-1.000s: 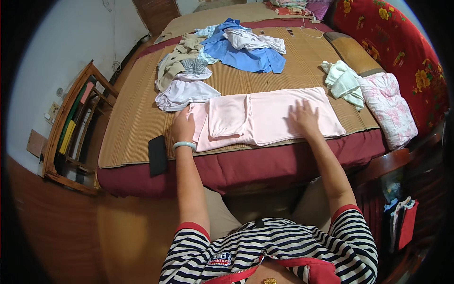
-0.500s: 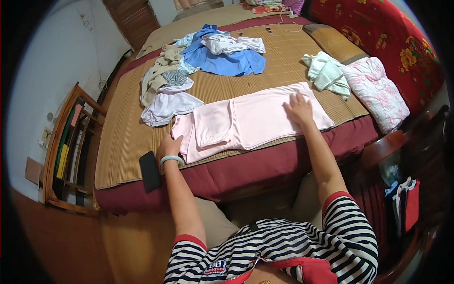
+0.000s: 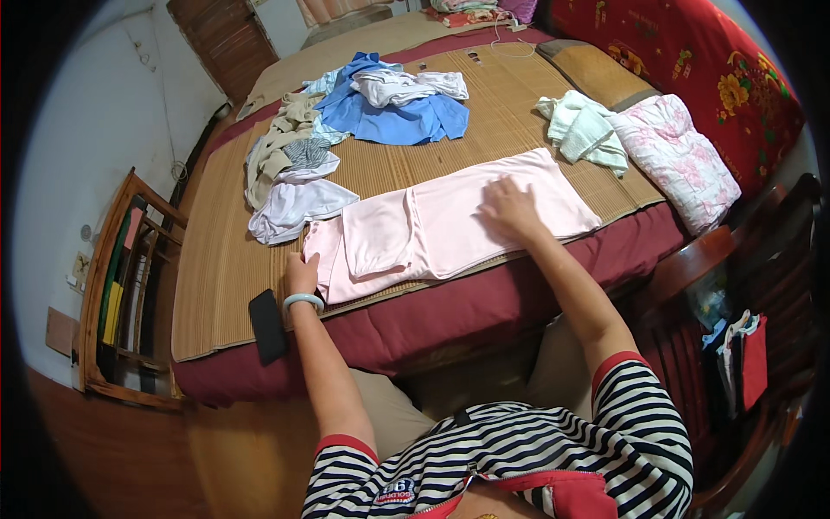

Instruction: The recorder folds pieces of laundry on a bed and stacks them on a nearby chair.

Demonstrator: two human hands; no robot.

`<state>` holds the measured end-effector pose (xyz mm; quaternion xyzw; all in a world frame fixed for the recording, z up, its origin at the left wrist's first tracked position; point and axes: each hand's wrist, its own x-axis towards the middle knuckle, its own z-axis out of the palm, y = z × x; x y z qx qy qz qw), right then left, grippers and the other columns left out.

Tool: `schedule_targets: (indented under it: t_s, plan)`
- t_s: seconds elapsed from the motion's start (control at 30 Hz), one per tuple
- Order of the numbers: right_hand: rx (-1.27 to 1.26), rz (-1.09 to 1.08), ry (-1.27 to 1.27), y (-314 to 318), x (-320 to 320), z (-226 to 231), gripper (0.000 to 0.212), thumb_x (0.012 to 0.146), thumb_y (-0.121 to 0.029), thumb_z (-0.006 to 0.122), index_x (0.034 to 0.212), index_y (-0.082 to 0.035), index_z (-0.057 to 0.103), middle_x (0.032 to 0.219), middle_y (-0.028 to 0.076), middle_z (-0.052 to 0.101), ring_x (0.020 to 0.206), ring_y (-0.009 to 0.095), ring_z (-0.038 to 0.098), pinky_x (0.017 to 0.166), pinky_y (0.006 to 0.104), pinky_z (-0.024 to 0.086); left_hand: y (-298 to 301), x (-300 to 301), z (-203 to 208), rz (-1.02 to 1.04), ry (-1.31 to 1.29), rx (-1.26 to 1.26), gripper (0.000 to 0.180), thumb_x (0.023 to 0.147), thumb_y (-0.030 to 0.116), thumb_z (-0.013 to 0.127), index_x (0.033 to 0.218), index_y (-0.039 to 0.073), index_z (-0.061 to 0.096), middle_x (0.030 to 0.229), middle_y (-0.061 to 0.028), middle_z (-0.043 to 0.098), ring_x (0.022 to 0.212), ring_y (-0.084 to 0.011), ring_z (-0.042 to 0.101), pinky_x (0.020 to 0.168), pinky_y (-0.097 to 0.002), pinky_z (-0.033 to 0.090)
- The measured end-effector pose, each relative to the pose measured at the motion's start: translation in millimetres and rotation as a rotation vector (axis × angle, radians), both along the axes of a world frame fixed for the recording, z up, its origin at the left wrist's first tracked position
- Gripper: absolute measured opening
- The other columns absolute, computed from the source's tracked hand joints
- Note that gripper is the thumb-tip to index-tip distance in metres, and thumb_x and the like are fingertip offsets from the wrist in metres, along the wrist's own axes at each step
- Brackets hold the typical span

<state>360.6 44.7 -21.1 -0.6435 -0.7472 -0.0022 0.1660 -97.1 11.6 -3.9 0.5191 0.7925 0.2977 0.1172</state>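
Note:
A light pink shirt lies folded lengthwise along the near edge of the bed, with a squarish folded flap on its left part. My left hand, with a pale bangle at the wrist, is closed at the shirt's left end, its thumb on the cloth and the other fingers partly hidden. My right hand lies flat on the shirt's right half, fingers spread. Left of my left wrist, a black phone rests at the bed's edge.
Behind the shirt lie a white crumpled garment, a beige garment and a blue shirt. A pale green cloth and a pink-patterned folded quilt sit at right. A wooden chair stands at the near right.
My right hand has slid left across the pink shirt, away from its right end. My left hand stays at the shirt's left end. The whole view has shifted slightly.

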Motion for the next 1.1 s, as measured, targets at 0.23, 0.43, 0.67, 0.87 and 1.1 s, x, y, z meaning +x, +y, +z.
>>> schedule_targets:
  t_s: [0.23, 0.43, 0.67, 0.87, 1.1]
  plan:
    - [0.014, 0.418, -0.03, -32.3, -76.4, 2.3, 0.067, 0.093, -0.05, 0.054, 0.144, -0.006, 0.046, 0.15, 0.02, 0.041, 0.142, 0.036, 0.035, 0.115, 0.057, 0.025, 1.4, -54.8, -16.1, 0.005, -0.26, 0.188, 0.037, 0.085, 0.023, 0.074, 0.103, -0.007, 0.061, 0.095, -0.0189, 0.069, 0.087, -0.0258, 0.066, 0.079, -0.0374, 0.051]
    - [0.047, 0.396, -0.004, -36.3, -75.4, 3.1, 0.065, 0.093, -0.05, 0.055, 0.142, -0.007, 0.049, 0.15, 0.019, 0.043, 0.142, 0.036, 0.036, 0.115, 0.0557, 0.026, -0.5, -19.2, 13.0, -0.131, -0.812, 0.431, 0.034, 0.088, 0.008, 0.072, 0.113, -0.007, 0.055, 0.105, -0.0119, 0.065, 0.092, -0.0156, 0.062, 0.081, -0.0285, 0.05]
    - [0.05, 0.389, -0.009, -34.2, -78.0, -1.2, 0.064, 0.093, -0.051, 0.056, 0.142, -0.01, 0.05, 0.15, 0.017, 0.043, 0.142, 0.034, 0.036, 0.116, 0.055, 0.025, 1.8, 41.0, 42.5, -0.383, -0.481, 0.353, 0.028, 0.084, 0.007, 0.075, 0.106, 0.0, 0.059, 0.084, -0.0063, 0.064, 0.069, -0.0106, 0.057, 0.058, -0.0263, 0.045]
    - [0.068, 0.393, -0.016, -31.9, -78.2, -2.9, 0.064, 0.091, -0.05, 0.058, 0.14, -0.009, 0.051, 0.149, 0.016, 0.045, 0.141, 0.034, 0.038, 0.114, 0.056, 0.027, -2.5, 93.3, 30.9, -0.543, -0.771, -0.131, 0.026, 0.089, 0.009, 0.067, 0.114, 0.001, 0.061, 0.097, -0.0068, 0.065, 0.081, -0.0116, 0.064, 0.066, -0.0253, 0.055]
    - [0.083, 0.382, -0.01, -31.7, -76.2, -4.5, 0.063, 0.091, -0.049, 0.058, 0.14, -0.009, 0.052, 0.148, 0.016, 0.046, 0.14, 0.034, 0.039, 0.114, 0.0559, 0.027, -7.5, 61.3, 39.1, -0.393, -0.835, 0.229, 0.028, 0.093, 0.015, 0.066, 0.115, -0.001, 0.058, 0.088, -0.0046, 0.066, 0.066, -0.0105, 0.065, 0.052, -0.0241, 0.05]
